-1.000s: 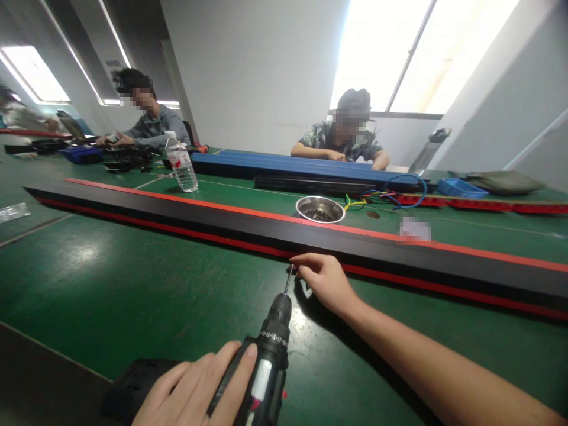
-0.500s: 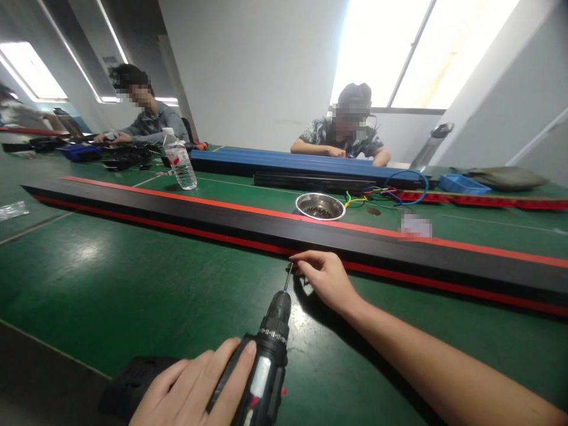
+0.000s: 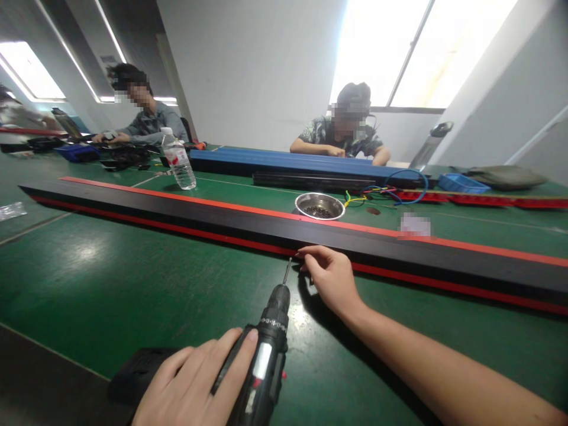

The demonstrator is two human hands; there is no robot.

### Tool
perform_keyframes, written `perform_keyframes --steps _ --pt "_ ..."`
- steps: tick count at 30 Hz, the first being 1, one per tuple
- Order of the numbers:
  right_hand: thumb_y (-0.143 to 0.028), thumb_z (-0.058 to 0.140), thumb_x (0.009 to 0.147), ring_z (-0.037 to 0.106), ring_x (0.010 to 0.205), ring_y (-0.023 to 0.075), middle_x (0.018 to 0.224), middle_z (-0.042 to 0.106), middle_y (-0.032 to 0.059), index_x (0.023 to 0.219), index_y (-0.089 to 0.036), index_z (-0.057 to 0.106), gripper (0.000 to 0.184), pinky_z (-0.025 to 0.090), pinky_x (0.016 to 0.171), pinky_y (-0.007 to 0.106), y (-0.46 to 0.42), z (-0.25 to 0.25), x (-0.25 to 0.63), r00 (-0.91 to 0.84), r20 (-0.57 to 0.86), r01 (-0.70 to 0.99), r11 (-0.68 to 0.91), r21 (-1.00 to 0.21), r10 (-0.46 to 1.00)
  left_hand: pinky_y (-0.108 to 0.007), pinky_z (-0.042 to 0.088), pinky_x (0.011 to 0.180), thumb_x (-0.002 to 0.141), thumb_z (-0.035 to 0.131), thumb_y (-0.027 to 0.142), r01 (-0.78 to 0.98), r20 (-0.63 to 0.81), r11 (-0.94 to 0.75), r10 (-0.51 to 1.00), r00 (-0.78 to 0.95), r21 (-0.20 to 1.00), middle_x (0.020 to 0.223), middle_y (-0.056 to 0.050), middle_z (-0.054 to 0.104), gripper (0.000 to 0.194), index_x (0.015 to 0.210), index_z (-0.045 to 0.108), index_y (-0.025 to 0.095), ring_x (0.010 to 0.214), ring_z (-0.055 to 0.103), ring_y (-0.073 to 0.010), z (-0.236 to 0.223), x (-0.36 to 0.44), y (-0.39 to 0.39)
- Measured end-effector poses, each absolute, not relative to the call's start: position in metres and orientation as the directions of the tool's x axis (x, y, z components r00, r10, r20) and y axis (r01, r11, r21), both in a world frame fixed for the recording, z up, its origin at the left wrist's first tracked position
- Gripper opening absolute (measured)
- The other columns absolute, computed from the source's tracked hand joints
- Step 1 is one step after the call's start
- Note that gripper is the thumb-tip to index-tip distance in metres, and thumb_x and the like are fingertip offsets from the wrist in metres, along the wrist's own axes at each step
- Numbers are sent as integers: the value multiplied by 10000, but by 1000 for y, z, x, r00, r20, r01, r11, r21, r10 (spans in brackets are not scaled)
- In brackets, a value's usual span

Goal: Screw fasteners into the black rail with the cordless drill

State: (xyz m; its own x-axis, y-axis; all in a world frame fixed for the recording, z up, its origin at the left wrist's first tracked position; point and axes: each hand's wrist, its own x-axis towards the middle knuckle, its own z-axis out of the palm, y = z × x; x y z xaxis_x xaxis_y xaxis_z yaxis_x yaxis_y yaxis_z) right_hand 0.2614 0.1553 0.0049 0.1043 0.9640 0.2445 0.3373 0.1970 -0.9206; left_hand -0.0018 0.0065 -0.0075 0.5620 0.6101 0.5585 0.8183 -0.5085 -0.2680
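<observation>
My left hand (image 3: 195,376) is wrapped around a black cordless drill (image 3: 268,349), which lies on its side with its battery end to the left. The drill's bit (image 3: 287,271) points away from me, its tip at the near red edge of a long black-and-red strip (image 3: 248,229). Just right of the tip is my right hand (image 3: 331,275), fingers curled and fingertips close together at that red edge. Something small and dark shows under its fingers, but I cannot make out what. Past the strip stands a steel bowl (image 3: 320,198) with many small dark pieces inside.
A plastic water bottle (image 3: 178,160) stands behind the strip. Farther back lie blue profiles (image 3: 248,158), black bars (image 3: 306,179), coloured wires (image 3: 386,189) and a blue tray (image 3: 464,184). Two people sit across the green table (image 3: 110,284).
My right hand has moved slightly right and up, its fingertips now apart from the bit. The drill has shifted slightly forward, bringing its tip closer to the strip's edge.
</observation>
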Motion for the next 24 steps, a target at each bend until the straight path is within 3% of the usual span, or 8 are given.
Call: perform_keyframes --steps 5,12,17,21,24 --pt "-266 625 862 758 782 229 916 828 78 912 -203 831 221 593 796 372 154 7 261 110 279 326 231 -917 954 -412 407 927 900 520 768 803 541 -538 608 581 -258 1277 -95 733 803 1432 645 180 1076 643 -233 6 8 17" --pt "-270 627 867 757 800 233 894 822 76 903 -204 826 212 586 799 368 155 6 260 98 267 330 221 -918 959 -408 390 931 833 651 668 795 513 -538 616 597 -280 1255 -101 718 779 1421 642 158 1065 623 -238 14 15 22" --pt "-264 623 907 732 731 204 896 820 74 938 -202 816 205 561 697 320 146 17 260 91 400 365 343 -865 912 -403 390 919 784 635 766 791 496 -547 624 604 -274 1159 -97 723 882 1421 642 155 999 623 -240 17 15 26" --pt "-253 612 916 666 612 170 840 804 56 953 -198 823 221 529 639 302 172 42 274 56 566 538 452 -711 823 -395 412 924 789 632 763 814 518 -539 642 565 -218 1179 -78 743 840 1394 658 181 1003 643 -232 18 18 27" --pt "-231 612 905 739 795 215 967 830 91 983 -180 852 257 545 798 320 226 63 292 -23 611 753 415 -510 791 -375 428 935 806 598 808 842 549 -523 670 500 -129 1214 -40 754 810 1358 681 221 1044 659 -214 18 22 23"
